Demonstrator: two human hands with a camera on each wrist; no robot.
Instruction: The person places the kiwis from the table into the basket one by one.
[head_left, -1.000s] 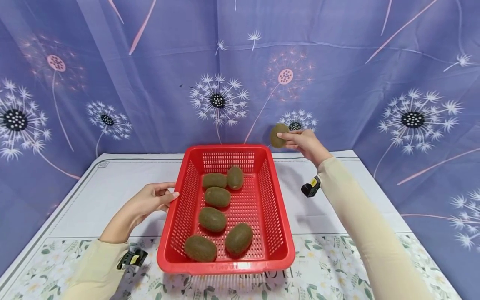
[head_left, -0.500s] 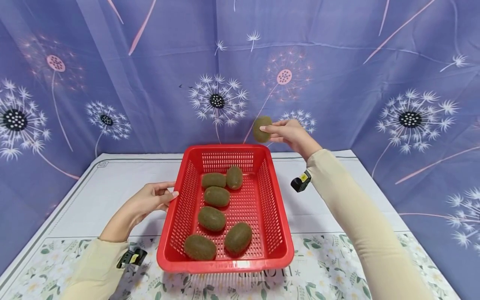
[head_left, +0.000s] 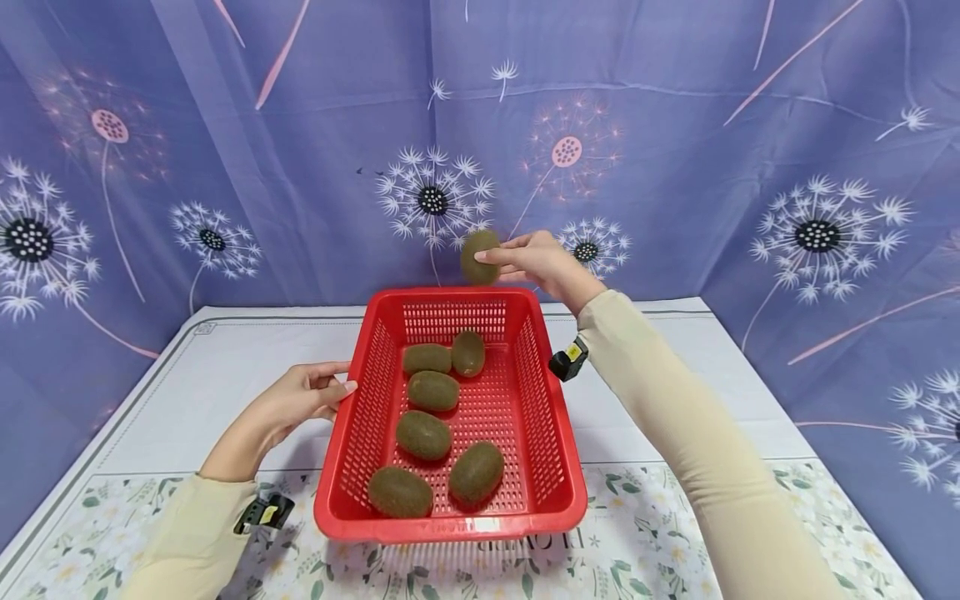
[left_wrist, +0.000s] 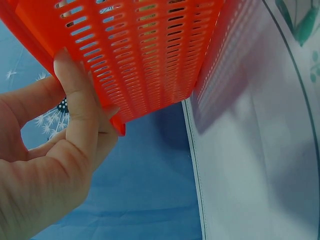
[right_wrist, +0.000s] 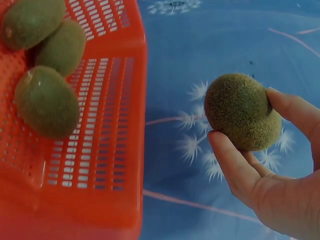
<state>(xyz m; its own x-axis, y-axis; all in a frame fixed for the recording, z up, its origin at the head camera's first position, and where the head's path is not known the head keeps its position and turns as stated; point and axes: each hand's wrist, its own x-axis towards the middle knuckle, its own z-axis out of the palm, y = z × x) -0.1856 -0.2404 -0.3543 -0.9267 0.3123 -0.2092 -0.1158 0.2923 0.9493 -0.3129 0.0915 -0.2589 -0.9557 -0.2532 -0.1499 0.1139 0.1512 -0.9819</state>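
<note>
My right hand (head_left: 534, 260) pinches a fuzzy brown kiwi (head_left: 480, 257) between thumb and fingers, up in the air just above the far rim of a red plastic basket (head_left: 567, 442). In the right wrist view this kiwi (right_wrist: 240, 111) shows beside the basket wall, apart from it. My left hand (head_left: 303, 396) grips the basket's left rim; the left wrist view has its fingers (left_wrist: 80, 110) at that rim. Inside the basket lie several more kiwis, among them a front-left kiwi (head_left: 401, 492), a front-right kiwi (head_left: 477, 473) and an upright one (head_left: 468, 353) at the back.
The table carries a white cloth (head_left: 637, 408) with a floral print along its front part. Behind and at both sides hangs a purple curtain (head_left: 322, 167) with dandelion patterns. Small black cameras sit on the left wrist (head_left: 264, 514) and the right wrist (head_left: 568, 359).
My right hand has carried the kiwi leftward and slightly up, from right of the basket to above its far rim. The left hand keeps its grip on the basket.
</note>
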